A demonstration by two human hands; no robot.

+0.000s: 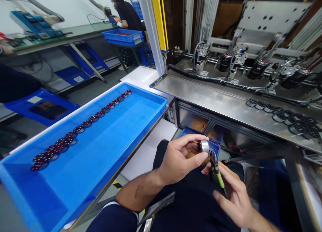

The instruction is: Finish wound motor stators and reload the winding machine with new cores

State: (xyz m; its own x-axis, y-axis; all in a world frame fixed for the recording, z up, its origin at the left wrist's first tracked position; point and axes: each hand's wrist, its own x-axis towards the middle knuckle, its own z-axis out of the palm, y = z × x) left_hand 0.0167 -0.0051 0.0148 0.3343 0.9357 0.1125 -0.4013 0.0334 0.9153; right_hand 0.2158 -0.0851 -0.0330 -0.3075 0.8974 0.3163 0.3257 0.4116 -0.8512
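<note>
My left hand (179,158) pinches a small round motor part (205,146) with a silver metal rim and a black and red face turned to the left. In my right hand (235,195) is a pair of cutting pliers (219,178) with green and black handles. Its jaws point up, close beside the motor part; whether they touch it I cannot tell. A thin red wire (235,146) shows just right of the part. Under both hands sits a small blue bin (215,151), partly hidden.
To my left, a long blue tray (100,148) holds a row of similar parts (87,124). A steel ledge (216,101) carries several black and silver rings (294,119) before a fixture machine (260,66). A co-worker (129,15) stands at the back by another blue tray (123,36).
</note>
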